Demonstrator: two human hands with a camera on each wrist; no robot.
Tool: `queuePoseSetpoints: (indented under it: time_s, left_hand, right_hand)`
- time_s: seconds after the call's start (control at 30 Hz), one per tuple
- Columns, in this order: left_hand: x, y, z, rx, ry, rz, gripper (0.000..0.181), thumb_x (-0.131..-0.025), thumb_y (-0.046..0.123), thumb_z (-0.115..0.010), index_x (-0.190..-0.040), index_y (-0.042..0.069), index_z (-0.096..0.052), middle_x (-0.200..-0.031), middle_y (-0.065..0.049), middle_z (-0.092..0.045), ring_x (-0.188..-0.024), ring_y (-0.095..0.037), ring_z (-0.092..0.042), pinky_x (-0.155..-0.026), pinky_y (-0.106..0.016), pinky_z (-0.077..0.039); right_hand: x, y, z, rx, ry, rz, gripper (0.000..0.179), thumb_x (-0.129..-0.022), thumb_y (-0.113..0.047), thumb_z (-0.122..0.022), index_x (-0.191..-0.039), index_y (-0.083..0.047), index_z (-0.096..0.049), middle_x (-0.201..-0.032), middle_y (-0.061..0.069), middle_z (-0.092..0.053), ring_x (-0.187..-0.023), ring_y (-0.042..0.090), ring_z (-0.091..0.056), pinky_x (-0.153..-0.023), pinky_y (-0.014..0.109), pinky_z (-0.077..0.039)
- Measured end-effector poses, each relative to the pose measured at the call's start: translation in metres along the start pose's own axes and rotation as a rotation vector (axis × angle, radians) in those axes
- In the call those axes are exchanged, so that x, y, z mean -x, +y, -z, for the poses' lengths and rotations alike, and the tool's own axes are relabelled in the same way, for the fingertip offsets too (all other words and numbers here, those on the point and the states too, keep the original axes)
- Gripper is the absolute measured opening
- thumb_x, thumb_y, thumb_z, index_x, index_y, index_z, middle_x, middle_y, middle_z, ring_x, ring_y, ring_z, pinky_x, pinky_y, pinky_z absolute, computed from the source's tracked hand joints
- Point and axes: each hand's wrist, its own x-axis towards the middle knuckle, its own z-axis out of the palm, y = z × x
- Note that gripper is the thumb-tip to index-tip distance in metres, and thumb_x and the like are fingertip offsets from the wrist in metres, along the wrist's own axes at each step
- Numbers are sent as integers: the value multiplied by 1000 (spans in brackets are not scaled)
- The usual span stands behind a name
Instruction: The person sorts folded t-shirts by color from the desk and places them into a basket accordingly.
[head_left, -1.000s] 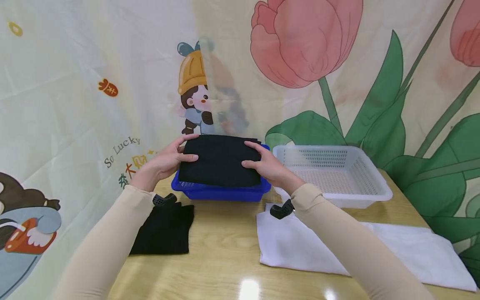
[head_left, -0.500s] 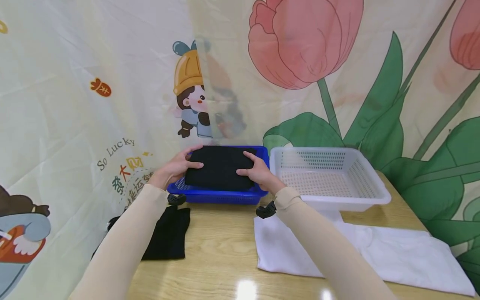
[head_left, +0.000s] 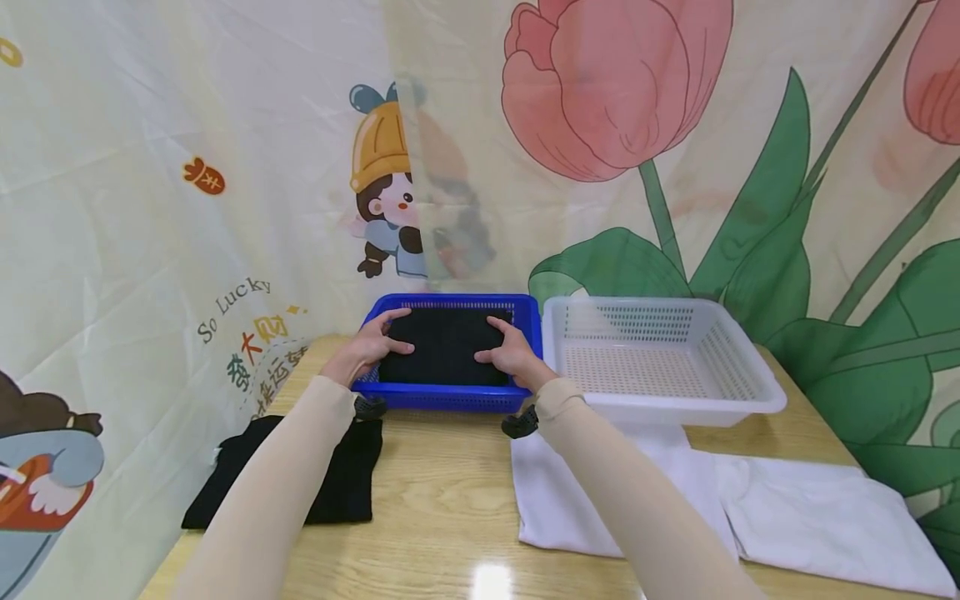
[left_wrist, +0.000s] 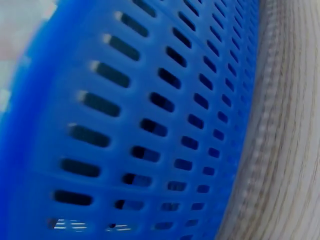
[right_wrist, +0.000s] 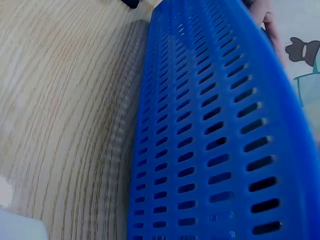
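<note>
In the head view, a folded black garment (head_left: 445, 346) lies flat inside the blue basket (head_left: 442, 398), below its rim. My left hand (head_left: 365, 344) holds the garment's left side, its thumb and a finger spread over the top. On the right side my right hand (head_left: 517, 352) holds it in the same way. The remaining fingers are mostly hidden. Both wrist views mainly show the basket's slotted outside wall, in the left wrist view (left_wrist: 165, 125) and in the right wrist view (right_wrist: 200, 125); the garment is barely visible there.
A white basket (head_left: 663, 406) stands to the right of the blue one. Another folded black garment (head_left: 348, 479) lies at the table's left, partly behind my left sleeve. White folded cloth (head_left: 825, 512) covers the right front of the wooden table (head_left: 435, 508). A printed curtain (head_left: 285, 125) hangs behind.
The black garment has come down from above the blue basket and now lies inside it. Both hands have gone down with it, and the left hand has shifted slightly right.
</note>
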Motion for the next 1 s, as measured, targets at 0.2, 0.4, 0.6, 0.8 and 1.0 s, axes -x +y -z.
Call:
queuePoseSetpoints:
  time_s: [0.2,0.4,0.6,0.8,1.0]
  left_hand:
    - [-4,-9,-1,-47,27,15,87,-92,-7,-78,-164,23,-40,-171,-19,-28,-150,-42,-39,-113,-56,-48]
    - [-4,-11,-1,-102,24,11,86,-93,-4,-78,-165,22,-39,-175,-20,-19,-158,-44,-21,-122,-61,-35]
    - [-8,-18,0,-134,9,-7,83,-93,-4,-77,-164,20,-41,-173,-20,-22,-158,-43,-22,-123,-58,-34]
    - [-10,-20,-2,-209,10,-2,81,-94,-1,-78,-163,18,-41,-173,-25,-19,-159,-45,-18,-126,-60,-27]
    - [-10,-19,-1,-215,0,-1,77,-94,-1,-77,-161,16,-42,-172,-26,-19,-157,-46,-21,-125,-60,-28]
  right_hand:
    - [-11,6,-7,101,24,-38,87,-95,0,-77,-167,-23,-35,-175,10,-25,-154,36,-36,-115,48,-47]
    - [-9,6,-7,149,25,6,85,-93,1,-78,-166,-15,-37,-173,17,-28,-150,43,-40,-112,54,-49]
    - [-10,8,-8,160,14,-17,85,-94,-1,-79,-166,-16,-37,-172,16,-30,-147,42,-44,-111,54,-49]
    - [-23,15,-9,186,23,-58,88,-93,-2,-80,-167,-22,-37,-174,10,-29,-151,38,-41,-113,51,-48]
    - [-15,9,-8,225,27,-38,85,-94,-2,-79,-166,-17,-38,-173,16,-29,-153,40,-38,-113,52,-48]
